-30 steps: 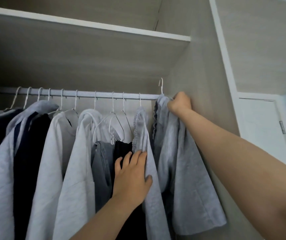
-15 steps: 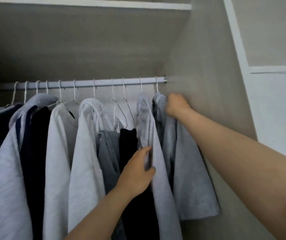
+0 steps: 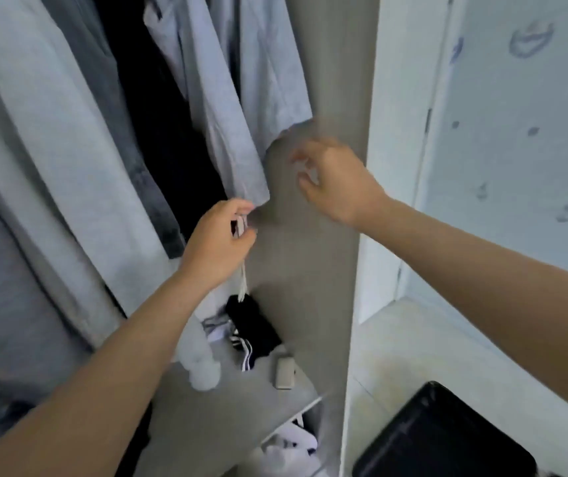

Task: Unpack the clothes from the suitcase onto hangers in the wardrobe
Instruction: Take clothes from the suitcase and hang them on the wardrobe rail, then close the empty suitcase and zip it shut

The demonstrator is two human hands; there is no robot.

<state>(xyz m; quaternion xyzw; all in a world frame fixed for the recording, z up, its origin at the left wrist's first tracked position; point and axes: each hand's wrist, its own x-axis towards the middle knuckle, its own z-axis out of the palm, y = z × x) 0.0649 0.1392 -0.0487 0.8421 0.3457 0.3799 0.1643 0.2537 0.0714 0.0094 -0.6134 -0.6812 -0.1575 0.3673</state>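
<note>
Centre frame: the left hand (image 3: 220,235) pinches a white cord (image 3: 243,273) under the hem of the grey shirt (image 3: 237,156), likely to straighten it. The right hand (image 3: 339,182), blurred beside it, is loosely curled and apparently empty.

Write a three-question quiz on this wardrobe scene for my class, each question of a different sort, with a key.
1. True or false: the left hand pinches a white strip just below the hem of the grey shirt.
2. Multiple choice: the right hand is (A) on a hanger hook, (B) in front of the wardrobe's side panel, to the right of the shirt's hem, (C) flat on a shelf.
3. Fill in: the black suitcase lies at the lower ____ of the view.
Key: 1 true; 2 B; 3 right.
</note>
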